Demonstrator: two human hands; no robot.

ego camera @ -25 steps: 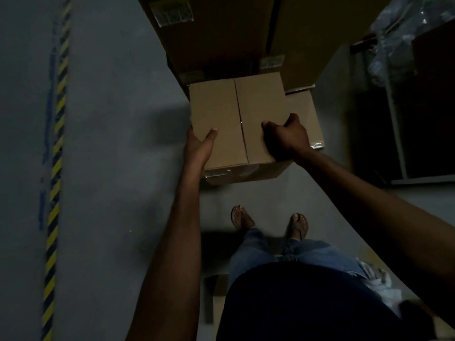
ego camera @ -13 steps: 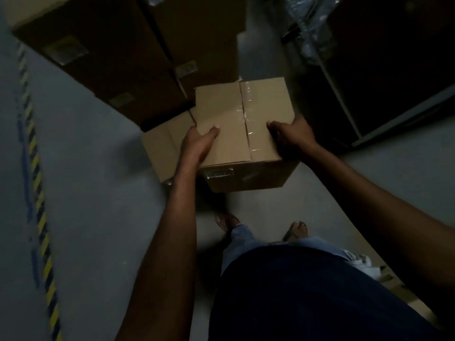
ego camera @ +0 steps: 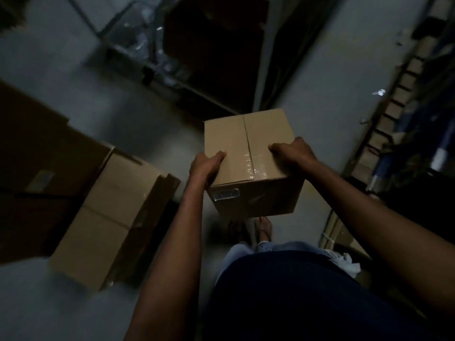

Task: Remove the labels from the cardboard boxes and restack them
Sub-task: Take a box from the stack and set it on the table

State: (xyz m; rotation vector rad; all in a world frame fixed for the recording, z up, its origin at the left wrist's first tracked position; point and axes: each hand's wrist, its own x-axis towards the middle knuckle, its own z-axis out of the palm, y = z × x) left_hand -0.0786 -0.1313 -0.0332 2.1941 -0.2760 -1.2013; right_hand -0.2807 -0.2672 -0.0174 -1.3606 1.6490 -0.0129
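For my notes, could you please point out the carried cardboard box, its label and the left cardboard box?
carried cardboard box (ego camera: 229, 143), head view, left top flap
label (ego camera: 226, 193), head view, its middle
left cardboard box (ego camera: 108, 212), head view, top face

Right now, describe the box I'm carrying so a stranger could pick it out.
On the grey floor, other boxes sit at the left. Right of them, one cardboard box is held up by the left hand and right hand. Only it is off the floor, with a shiny taped patch on its near side.
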